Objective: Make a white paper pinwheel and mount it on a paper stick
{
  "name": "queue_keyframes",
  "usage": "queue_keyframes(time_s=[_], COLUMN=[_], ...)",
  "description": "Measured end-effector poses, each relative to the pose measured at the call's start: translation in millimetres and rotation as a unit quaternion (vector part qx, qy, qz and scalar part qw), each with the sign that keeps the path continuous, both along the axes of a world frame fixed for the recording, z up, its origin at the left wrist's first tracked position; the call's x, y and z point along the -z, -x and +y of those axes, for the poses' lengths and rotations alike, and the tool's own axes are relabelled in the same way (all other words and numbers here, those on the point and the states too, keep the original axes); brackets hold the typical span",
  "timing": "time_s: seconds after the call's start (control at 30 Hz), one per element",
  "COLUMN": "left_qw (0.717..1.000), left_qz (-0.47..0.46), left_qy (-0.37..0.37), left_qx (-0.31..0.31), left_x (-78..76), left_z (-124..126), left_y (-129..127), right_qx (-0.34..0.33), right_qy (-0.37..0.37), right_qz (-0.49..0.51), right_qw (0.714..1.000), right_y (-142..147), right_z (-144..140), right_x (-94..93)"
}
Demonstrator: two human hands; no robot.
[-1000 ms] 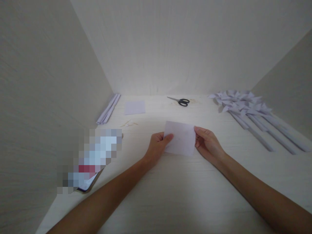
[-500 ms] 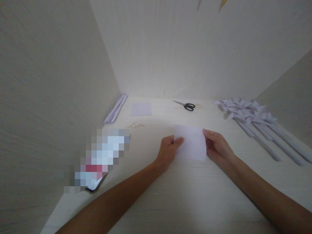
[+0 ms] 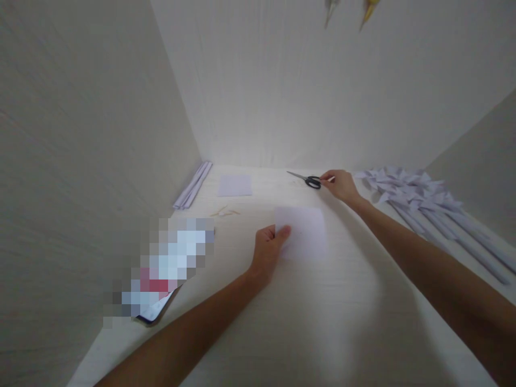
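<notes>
My left hand (image 3: 269, 248) grips a square of pale lilac paper (image 3: 304, 232) by its left edge, thumb on top and fingers behind. A small dark mark shows near the middle of the sheet. Further back, my right hand (image 3: 337, 184) pinches the end of a black handle loop on a pair of scissors (image 3: 312, 183). The scissors lie flat on the table, blades pointing left.
A phone (image 3: 169, 269), partly blurred out, lies at the left. Rolled paper sticks (image 3: 193, 185), a flat paper square (image 3: 235, 185) and thin sticks (image 3: 226, 212) lie behind it. Several paper pinwheels (image 3: 415, 188) are piled at the right. Walls enclose the table (image 3: 306, 322).
My right hand has let go of the paper's right edge and reached up to the scissors' handle. The left hand has shifted slightly left with the paper.
</notes>
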State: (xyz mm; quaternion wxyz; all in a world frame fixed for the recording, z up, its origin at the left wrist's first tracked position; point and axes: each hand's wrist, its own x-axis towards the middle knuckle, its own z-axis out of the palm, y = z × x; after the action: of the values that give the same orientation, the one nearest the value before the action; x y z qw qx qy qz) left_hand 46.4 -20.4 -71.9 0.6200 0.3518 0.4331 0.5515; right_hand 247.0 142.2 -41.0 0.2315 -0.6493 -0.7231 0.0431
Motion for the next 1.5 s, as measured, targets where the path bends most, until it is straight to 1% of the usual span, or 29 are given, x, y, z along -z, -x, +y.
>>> queue_keyframes(time_s=[0.07,0.13,0.33,0.5,0.7,0.83,0.93,1.07,1.2,1.3,1.4,1.43,1.47,1.5], left_qw=[1.000,1.000,0.999,0.999,0.999,0.999,0.999,0.999,0.999,0.999,0.999,0.999,0.999,0.999], left_qz=[0.008,0.015,0.033,0.033,0.042,0.042,0.043,0.045,0.045,0.041,0.033,0.028,0.024,0.020], left_qy=[0.003,0.007,0.017,0.007,-0.006,-0.012,-0.016,-0.018,-0.017,-0.022,-0.026,-0.027,-0.028,-0.028], left_qx=[0.000,0.004,0.006,0.006,0.014,0.018,0.017,0.018,0.011,0.007,0.008,0.008,0.007,0.006], left_x=[1.1,2.3,1.9,1.6,4.2,3.6,2.3,2.1,3.8,4.0,3.4,3.2,3.1,3.0], left_z=[0,1,2,2,2,1,1,1,3,3,2,2,2,2], left_y=[0,0,0,0,0,0,0,0,0,0,0,0,0,0], right_qx=[0.011,0.019,0.032,0.025,0.014,0.019,0.021,0.032,0.039,0.030,0.013,0.005,-0.013,-0.026], right_qy=[-0.001,0.009,0.059,0.091,0.126,0.155,0.163,0.147,0.115,0.087,0.079,0.081,0.093,0.112], right_qz=[-0.022,-0.042,-0.097,-0.138,-0.172,-0.168,-0.145,-0.084,0.019,0.126,0.221,0.262,0.384,0.484], right_qw=[1.000,0.999,0.993,0.986,0.977,0.973,0.976,0.985,0.992,0.988,0.972,0.962,0.918,0.868], right_y=[4,7,6,8,15,22,26,28,24,20,15,14,13,12], right_z=[19,31,50,51,41,36,34,30,14,-14,-57,-73,-90,-105], right_x=[4.5,9.1,20.0,21.2,16.6,14.2,10.8,2.6,-10.2,-18.8,-22.3,-22.0,-21.0,-19.2])
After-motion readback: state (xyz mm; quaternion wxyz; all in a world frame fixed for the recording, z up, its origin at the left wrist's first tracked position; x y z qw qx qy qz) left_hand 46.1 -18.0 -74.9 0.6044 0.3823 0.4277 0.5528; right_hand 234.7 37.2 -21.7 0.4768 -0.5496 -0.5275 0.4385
